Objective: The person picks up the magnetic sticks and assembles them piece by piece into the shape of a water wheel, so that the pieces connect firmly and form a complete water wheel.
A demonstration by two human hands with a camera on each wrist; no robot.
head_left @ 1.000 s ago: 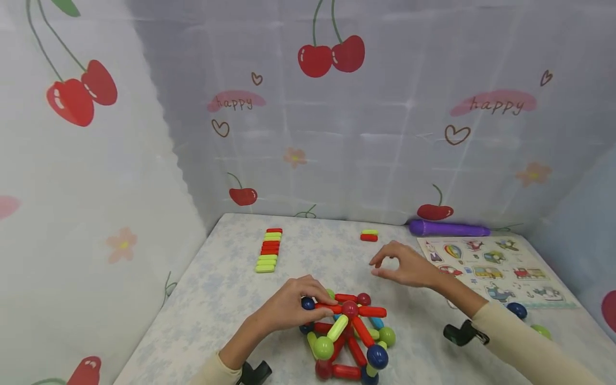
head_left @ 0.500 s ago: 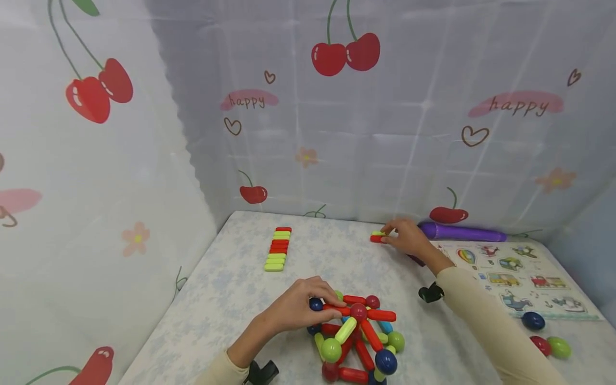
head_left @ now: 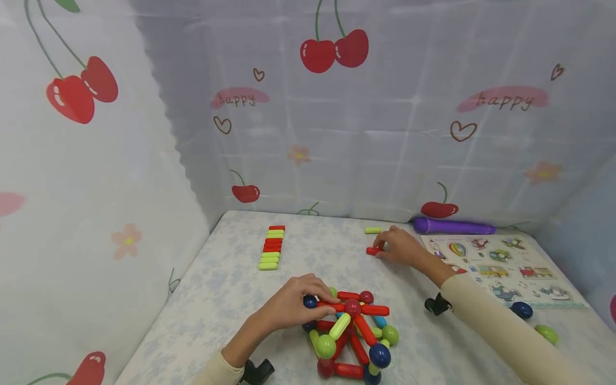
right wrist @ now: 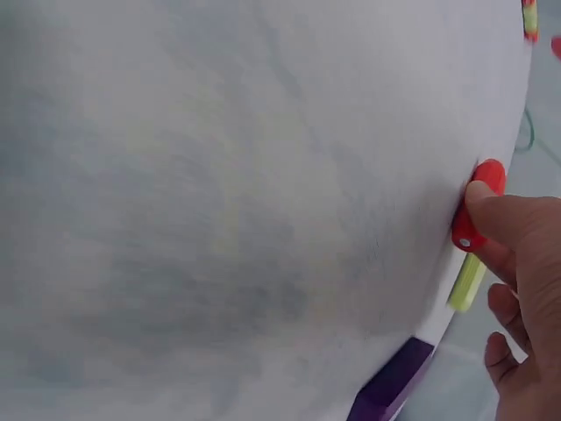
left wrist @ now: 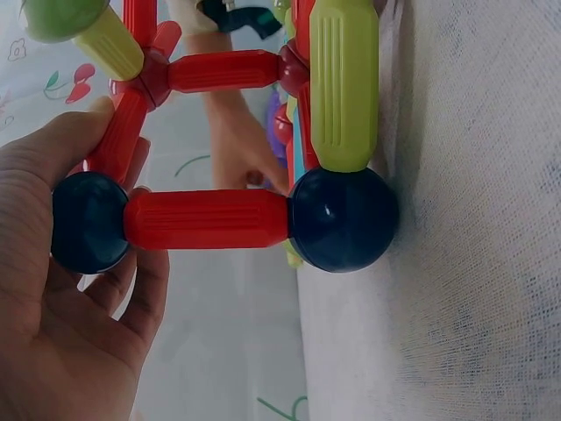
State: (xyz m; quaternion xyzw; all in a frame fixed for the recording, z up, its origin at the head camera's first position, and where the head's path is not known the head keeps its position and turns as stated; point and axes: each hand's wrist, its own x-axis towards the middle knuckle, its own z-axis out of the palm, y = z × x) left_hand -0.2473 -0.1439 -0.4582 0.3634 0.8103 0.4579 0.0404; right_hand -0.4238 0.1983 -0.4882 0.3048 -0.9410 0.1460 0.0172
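Note:
A structure of coloured rods and balls [head_left: 358, 337] stands at the table's front middle. My left hand [head_left: 293, 303] pinches a red rod [head_left: 332, 307] at its top, between a dark blue ball [head_left: 310, 301] and a dark red ball [head_left: 353, 307]. In the left wrist view, the thumb lies along that slanting rod [left wrist: 118, 136], beside the blue ball [left wrist: 90, 221]. Farther back, my right hand [head_left: 399, 247] pinches a loose red rod [head_left: 372, 251] by thumb and finger, close over the table. Its metal-dotted end shows in the right wrist view, on the red rod [right wrist: 479, 206].
A yellow-green rod [head_left: 372, 230] lies just behind the right hand. A row of red and yellow-green rods [head_left: 271, 247] lies at back left. To the right are a picture board [head_left: 505, 267], a purple microphone-shaped object [head_left: 454, 226], a blue ball [head_left: 522, 310] and a green ball [head_left: 546, 334].
My right hand reached back to the two rods and has drawn the red one toward me, away from the yellow-green one. The left hand keeps its hold on the structure.

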